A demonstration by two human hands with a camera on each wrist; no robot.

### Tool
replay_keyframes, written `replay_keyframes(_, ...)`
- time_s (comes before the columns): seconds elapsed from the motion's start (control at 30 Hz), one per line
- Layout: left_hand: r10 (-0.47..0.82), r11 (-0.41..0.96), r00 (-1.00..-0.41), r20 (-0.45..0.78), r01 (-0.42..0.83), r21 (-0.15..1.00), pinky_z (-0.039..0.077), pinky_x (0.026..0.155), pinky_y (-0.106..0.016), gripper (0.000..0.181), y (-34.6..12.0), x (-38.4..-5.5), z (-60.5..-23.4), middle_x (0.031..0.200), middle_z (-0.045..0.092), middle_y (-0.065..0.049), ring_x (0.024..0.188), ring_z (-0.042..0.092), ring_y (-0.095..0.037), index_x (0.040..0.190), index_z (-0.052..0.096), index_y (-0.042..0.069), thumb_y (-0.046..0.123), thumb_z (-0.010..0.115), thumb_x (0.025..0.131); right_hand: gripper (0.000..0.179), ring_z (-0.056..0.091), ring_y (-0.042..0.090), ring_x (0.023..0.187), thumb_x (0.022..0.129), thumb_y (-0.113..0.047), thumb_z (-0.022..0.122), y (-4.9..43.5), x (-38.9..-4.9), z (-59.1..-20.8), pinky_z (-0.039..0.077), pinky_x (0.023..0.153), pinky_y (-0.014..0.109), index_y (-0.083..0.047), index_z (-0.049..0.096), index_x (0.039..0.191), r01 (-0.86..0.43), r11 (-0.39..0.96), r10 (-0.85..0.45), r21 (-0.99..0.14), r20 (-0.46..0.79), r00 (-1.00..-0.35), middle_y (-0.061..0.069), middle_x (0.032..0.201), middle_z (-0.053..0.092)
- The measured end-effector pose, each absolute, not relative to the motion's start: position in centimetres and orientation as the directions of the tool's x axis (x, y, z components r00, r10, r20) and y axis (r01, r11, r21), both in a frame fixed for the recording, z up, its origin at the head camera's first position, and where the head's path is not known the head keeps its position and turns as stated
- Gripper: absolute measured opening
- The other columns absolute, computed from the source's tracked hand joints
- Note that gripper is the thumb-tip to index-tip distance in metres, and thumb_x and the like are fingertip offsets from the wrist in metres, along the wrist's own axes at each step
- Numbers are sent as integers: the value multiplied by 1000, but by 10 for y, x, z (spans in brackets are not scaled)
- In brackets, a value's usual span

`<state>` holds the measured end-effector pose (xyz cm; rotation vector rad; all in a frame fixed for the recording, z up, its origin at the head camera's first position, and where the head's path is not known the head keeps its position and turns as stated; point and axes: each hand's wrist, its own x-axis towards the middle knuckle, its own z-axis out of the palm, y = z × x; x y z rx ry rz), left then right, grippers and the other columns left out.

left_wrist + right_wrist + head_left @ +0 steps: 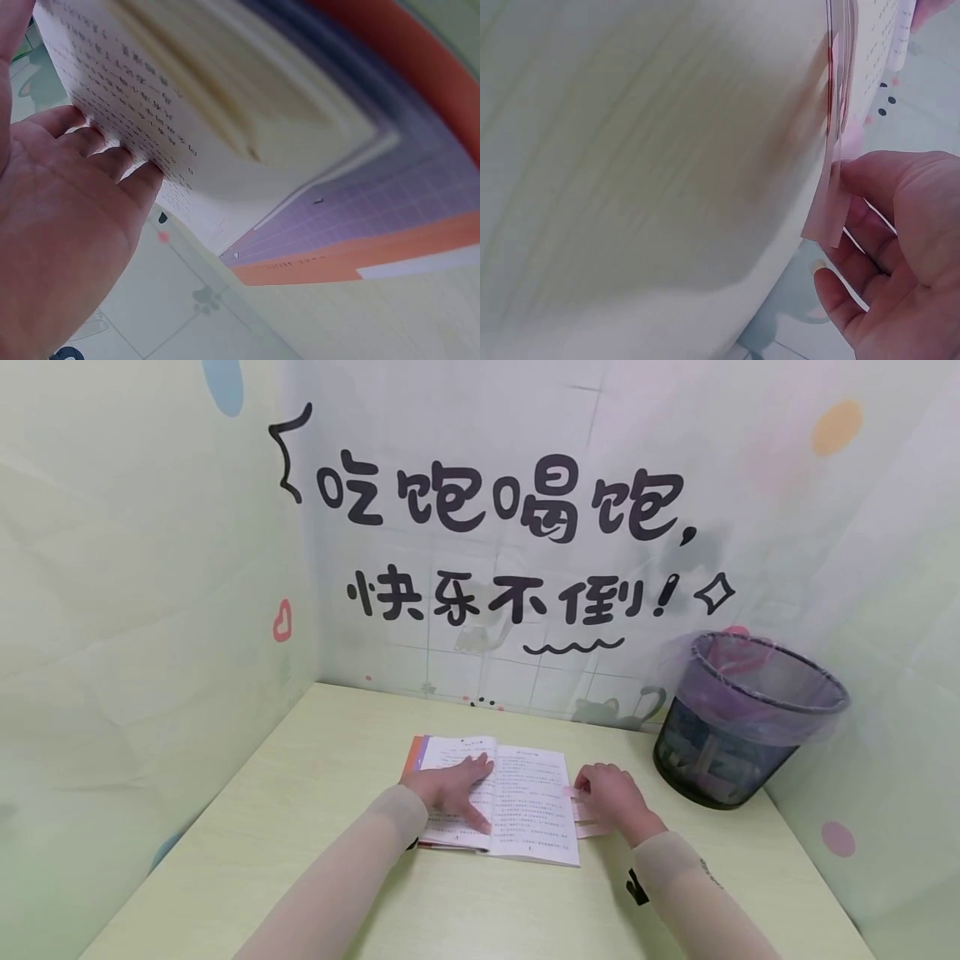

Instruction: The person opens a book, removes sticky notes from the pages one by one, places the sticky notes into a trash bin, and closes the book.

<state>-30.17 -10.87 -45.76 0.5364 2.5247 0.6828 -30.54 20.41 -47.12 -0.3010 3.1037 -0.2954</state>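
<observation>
Head view: rests the left hand point(454, 789), with fingers spread and clasping nothing, on the open book point(534, 806) lying on the table point(247, 843); with the right hand point(617, 799), pinches a pink strip point(825, 219) projecting beyond the right page's edge. Could tear the strip by tugging too hard, or lose the open page by easing off left-hand pressure.

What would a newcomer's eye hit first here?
Probably the big dark lettering across the back wall. Next, the dark bin with its purple liner, at the table's right rear. Then the open book mid-table, left hand spread over its left page, right hand pinching a pink tab at its right edge.
</observation>
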Motion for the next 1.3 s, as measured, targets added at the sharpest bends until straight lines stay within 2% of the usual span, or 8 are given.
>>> replay_keyframes(0.4,474,815,-815,-334,261,518,11,142,-54,120,-107,-303,-460,188,8,3,175,6,-25,177,22,22,52,93,85,4,58,22,85,101,-12,76,212,-307,-465,55,90,47,-9,75,98,-170,965,-172,-199,7,-985,2,91,70)
replay_keyframes(0.6,469,813,-817,-335,251,526,11,142,-54,121,-106,-303,-461,188,8,3,175,6,-25,177,23,22,51,94,84,6,60,22,84,100,-13,75,225,-309,-447,57,85,46,-7,74,98,-204,954,-190,-219,85,-978,4,91,70)
replay_keyframes(0.73,465,811,-818,-339,240,533,11,142,-55,121,-107,-304,-461,188,8,4,175,6,-25,177,23,23,52,94,83,4,65,22,85,100,-12,73,233,-312,-422,60,83,47,-8,74,100,-251,943,-221,-218,152,-963,6,95,73)
replay_keyframes(1.0,457,812,-819,-348,224,538,10,142,-56,122,-108,-307,-464,187,7,6,175,4,-23,177,23,26,53,95,82,15,71,34,98,104,-12,67,248,-310,-349,60,92,58,-3,76,112,-276,921,-205,-275,263,-943,17,108,77)
replay_keyframes(1.13,455,810,-822,-343,222,543,11,142,-56,123,-108,-307,-465,188,8,6,175,5,-24,177,24,25,52,95,81,22,69,37,102,105,-14,63,265,-309,-314,57,92,59,-1,76,118,-263,920,-172,-291,304,-937,21,114,76)
replay_keyframes(1.3,452,810,-823,-343,218,544,12,142,-55,122,-107,-308,-466,188,9,5,175,6,-25,177,25,25,51,96,81,30,66,40,99,105,-14,56,297,-308,-283,55,86,59,3,74,122,-209,933,-84,-293,389,-917,26,119,74)
